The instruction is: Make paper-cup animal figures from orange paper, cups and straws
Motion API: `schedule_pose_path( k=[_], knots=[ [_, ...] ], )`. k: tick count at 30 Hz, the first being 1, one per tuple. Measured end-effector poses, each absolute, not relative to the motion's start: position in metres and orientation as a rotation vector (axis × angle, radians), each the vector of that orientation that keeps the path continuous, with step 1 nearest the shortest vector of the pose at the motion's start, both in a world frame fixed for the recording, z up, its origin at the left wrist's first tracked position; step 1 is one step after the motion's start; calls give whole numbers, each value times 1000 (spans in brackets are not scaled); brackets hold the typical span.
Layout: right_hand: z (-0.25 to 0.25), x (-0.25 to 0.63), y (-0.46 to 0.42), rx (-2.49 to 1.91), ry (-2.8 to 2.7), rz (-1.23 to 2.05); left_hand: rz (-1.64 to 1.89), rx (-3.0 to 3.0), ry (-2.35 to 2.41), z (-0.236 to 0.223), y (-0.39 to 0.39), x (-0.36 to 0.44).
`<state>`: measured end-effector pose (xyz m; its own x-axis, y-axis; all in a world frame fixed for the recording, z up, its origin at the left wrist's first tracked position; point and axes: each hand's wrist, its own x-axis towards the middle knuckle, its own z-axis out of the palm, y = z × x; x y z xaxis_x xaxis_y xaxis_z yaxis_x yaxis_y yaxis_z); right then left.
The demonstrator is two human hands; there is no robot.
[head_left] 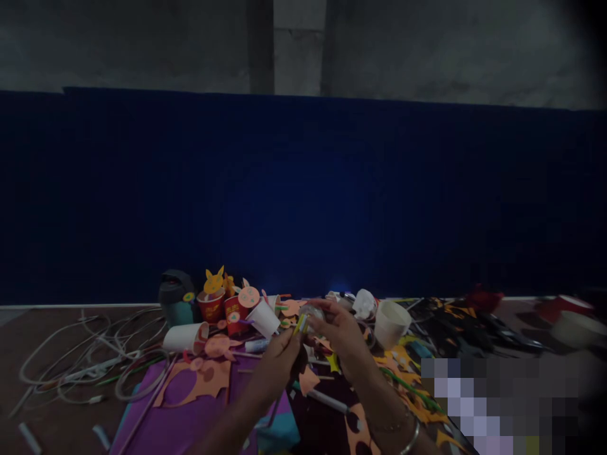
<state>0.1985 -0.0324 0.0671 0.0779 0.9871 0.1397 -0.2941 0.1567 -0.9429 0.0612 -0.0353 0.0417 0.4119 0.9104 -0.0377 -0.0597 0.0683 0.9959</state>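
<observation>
My left hand (284, 347) pinches a small yellow strip with a pale edge (300, 325), held up over the middle of the table. Close beside it, the fingers of my right hand (340, 327) are closed around a clear, rounded thing (310, 311) that looks like a roll of clear tape. The two hands nearly meet, and the fingers partly cover both things. Just left of them a white paper cup (263, 318) leans over. Below lie an orange paper scrap (309, 379) and a pale tube-like stick (329, 400).
Red paper cups (211, 306) with paper animal faces stand behind on the left, beside a dark bottle (176, 296). White cable (71, 363) coils at far left. Purple paper (175, 423) lies in front. A cream bowl (392, 323) stands right. Pixelation hides the lower right.
</observation>
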Motion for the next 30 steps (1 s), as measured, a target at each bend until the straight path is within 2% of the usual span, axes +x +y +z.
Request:
schedule_pose_path(
  k=[16, 24, 30],
  knots=[
    [74, 193, -40, -885, -967, 1208, 885, 1281, 862, 43, -37, 65],
    [83, 191, -46, -898, -927, 1239, 741, 1252, 809, 59, -41, 60],
    [83, 190, -48, -946, -1001, 1145, 749, 1167, 715, 57, -44, 60]
  ],
)
